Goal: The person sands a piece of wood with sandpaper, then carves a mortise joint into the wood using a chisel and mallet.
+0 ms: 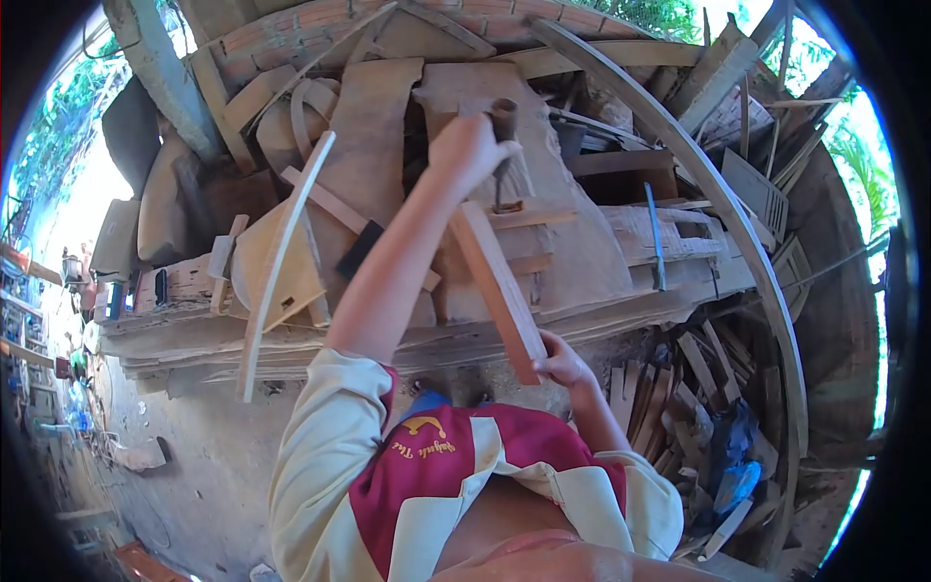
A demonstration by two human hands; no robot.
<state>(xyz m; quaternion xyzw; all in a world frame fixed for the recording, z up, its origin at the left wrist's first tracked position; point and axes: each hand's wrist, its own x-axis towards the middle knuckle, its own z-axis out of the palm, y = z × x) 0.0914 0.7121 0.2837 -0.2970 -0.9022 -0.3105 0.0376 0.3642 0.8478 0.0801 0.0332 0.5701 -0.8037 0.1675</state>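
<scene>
Head cam, looking down at a person's chest & arms over a messy wood pile. Left hand (pixel 472 147) is raised, arm stretched up from a cream sleeve, fingers closed round the handle of a hammer (pixel 503 131); hammer head shows dark just above & right of the knuckles, handle mostly hidden by the hand. Right hand (pixel 561 361) sits lower, near the chest, gripping the near end of a slat (pixel 497 286), a reddish-brown strip of wood. Slat runs diagonally up & left from the right hand toward the left hand; its far end is just below the left wrist, can't tell if it touches the boards behind. Behind both hands: a stack of rough planks (pixel 582 252) & offcuts lying flat like a bench, pale brown. On it, right of the slat, a thin blue-grey bar (pixel 656 242) lying roughly upright in frame. Left of the arm, a long curved strip (pixel 281 257) leans across the pile, and a small dark block (pixel 357 250) lies just beside the forearm. A big curved beam (pixel 718 194) arcs from top centre down the right side. Lower right, on the ground, a heap of short scraps (pixel 679 388) w/ something blue (pixel 735 480) among them. Brick wall (pixel 320 24) at top, greenery beyond the edges. Person wears a red & cream shirt (pixel 456 456) w/ yellow lettering. Dirt floor (pixel 204 456) lower left, w/ clutter along the far left edge, too small to make out.
</scene>
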